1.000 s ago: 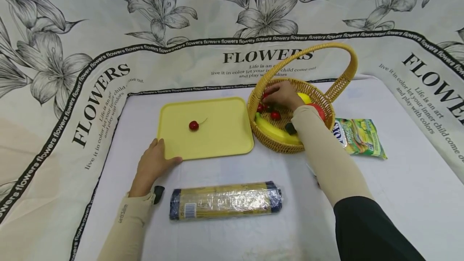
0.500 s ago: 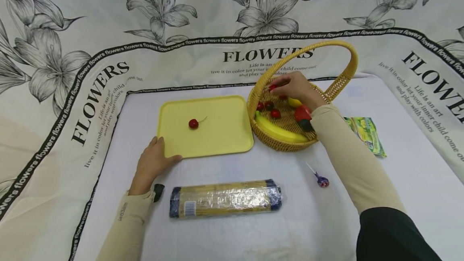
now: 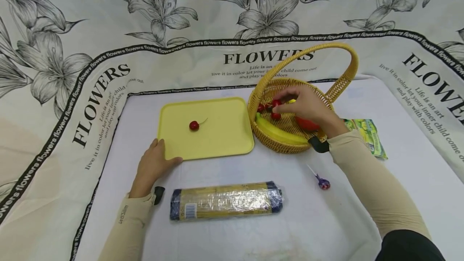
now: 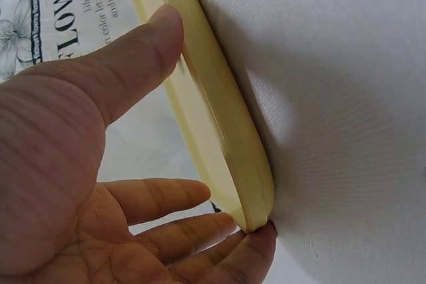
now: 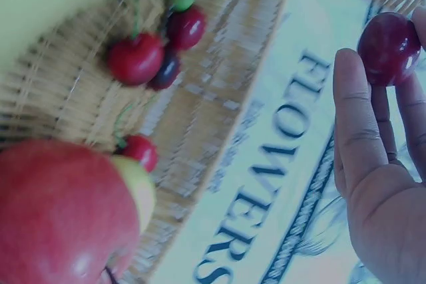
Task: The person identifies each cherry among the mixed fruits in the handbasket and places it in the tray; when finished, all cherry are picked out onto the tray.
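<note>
My left hand holds the near left corner of a yellow tray. In the left wrist view, the thumb lies over the tray's rim and fingertips touch its corner. One red cherry with a stem lies on the tray. Over the wicker basket, my right hand pinches another cherry between thumb and fingers. Below it in the basket are several cherries, a banana and a red apple; a yellow fruit is partly hidden behind the apple.
The basket's tall arched handle rises near my right hand. A lollipop lies in front of the basket and a green candy packet to its right. A long plastic-wrapped packet lies in front of the tray.
From inside the basket, my right hand rises with a cherry, then draws back toward me and to the right. The left hand and tray stay where they were.
</note>
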Available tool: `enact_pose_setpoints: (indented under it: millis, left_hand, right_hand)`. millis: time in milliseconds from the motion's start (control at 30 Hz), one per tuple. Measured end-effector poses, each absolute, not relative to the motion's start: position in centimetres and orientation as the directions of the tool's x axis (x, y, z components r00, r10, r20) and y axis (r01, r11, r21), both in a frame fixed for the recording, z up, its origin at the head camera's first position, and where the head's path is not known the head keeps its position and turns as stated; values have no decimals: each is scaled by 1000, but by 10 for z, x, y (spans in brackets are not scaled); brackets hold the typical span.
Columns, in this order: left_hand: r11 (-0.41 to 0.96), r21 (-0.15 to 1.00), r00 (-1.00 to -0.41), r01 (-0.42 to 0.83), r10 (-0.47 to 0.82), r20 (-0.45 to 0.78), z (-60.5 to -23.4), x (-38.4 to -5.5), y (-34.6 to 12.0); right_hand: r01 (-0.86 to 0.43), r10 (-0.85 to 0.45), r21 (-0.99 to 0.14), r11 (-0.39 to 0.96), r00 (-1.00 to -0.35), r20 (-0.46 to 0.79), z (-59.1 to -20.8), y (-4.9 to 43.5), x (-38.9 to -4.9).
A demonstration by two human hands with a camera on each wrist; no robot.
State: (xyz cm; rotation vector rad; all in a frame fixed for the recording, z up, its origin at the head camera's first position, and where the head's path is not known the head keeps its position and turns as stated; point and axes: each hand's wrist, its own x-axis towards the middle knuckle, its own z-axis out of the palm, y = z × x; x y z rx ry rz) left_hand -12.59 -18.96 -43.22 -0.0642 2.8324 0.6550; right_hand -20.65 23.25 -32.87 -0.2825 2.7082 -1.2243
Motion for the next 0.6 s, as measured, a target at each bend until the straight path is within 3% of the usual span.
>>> enact_pose_setpoints:
  millis: [333, 600]
  left_hand:
    - [899, 430, -975, -83, 16, -222, -431, -124, -189]
    - [895, 437, -976, -86, 13, -219, -430, -124, -188]
  right_hand:
    - [-212, -367, -811, 545, -930, -4, -338, 197, -173]
    - [-272, -420, -832, 483, -906, 53, -359, 149, -168]
